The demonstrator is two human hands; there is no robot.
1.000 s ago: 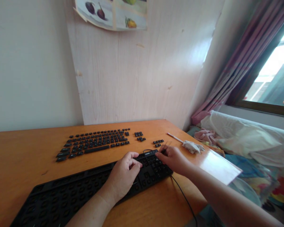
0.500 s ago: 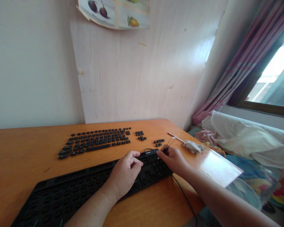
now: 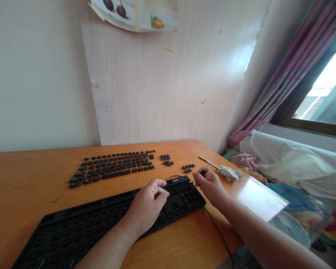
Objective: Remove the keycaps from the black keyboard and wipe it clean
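Observation:
A black keyboard [image 3: 100, 209] lies slanted across the front of the desk, most of its keys bare of caps. Caps still sit on its number pad [image 3: 188, 193] at the right end. My left hand [image 3: 149, 203] rests over the keyboard's right half, fingers curled in; whatever is inside them, if anything, is hidden. Just off the top right corner, my right hand [image 3: 208, 183] pinches a wire keycap puller [image 3: 204, 172] by its black handle. Its thin wires hardly show. Behind the keyboard, loose black keycaps [image 3: 120, 164] stand in rows, with a small group of caps [image 3: 188, 166] nearer my right hand.
A white rag [image 3: 229, 173] and a thin stick [image 3: 208, 161] lie right of the keycaps. A glossy sheet [image 3: 261, 198] covers the desk's right edge. The keyboard cable [image 3: 220, 235] runs down the front. Bundled cloth [image 3: 285, 160] is piled beneath the window.
My right hand has moved slightly right, off the number pad, uncovering its keys. The puller's wires, pointing upward earlier, have turned and are barely visible now. My left hand stays put.

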